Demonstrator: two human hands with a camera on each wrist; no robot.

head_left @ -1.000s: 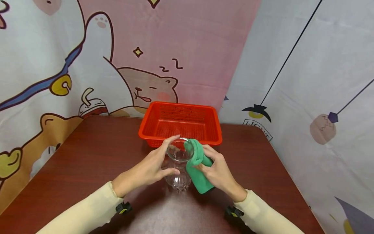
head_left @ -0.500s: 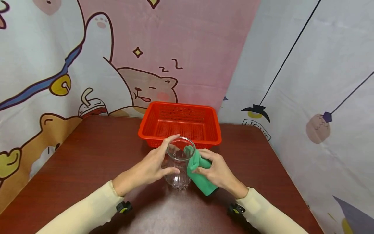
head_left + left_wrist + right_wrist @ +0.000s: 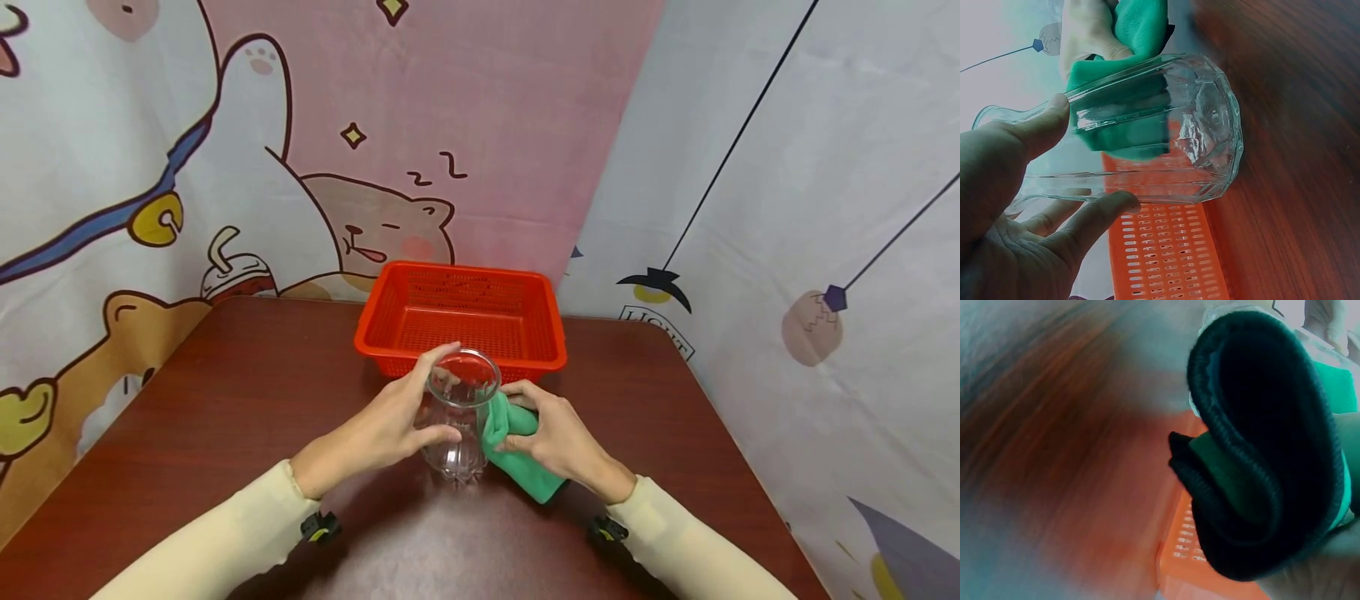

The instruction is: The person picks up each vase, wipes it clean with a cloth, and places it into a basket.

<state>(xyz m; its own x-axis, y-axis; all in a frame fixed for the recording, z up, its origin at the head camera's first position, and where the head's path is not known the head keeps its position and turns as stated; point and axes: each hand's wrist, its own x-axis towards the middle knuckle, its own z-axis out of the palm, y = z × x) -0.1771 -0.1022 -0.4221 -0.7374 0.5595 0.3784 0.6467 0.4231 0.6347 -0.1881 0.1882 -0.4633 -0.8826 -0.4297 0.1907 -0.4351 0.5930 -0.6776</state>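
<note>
Head view: left hand (image 3: 378,429) clamped round glass jar (image 3: 457,457), near side of red basket (image 3: 476,289) on far worktop (image 3: 262,375). Right hand (image 3: 561,437) clamped on bunched green cloth (image 3: 531,477), against jar's right side.

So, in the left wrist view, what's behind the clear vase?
Through the clear vase, part of the green cloth shows, and past its edge some of the red basket. Whatever lies directly behind the cloth is covered and can't be seen.
</note>
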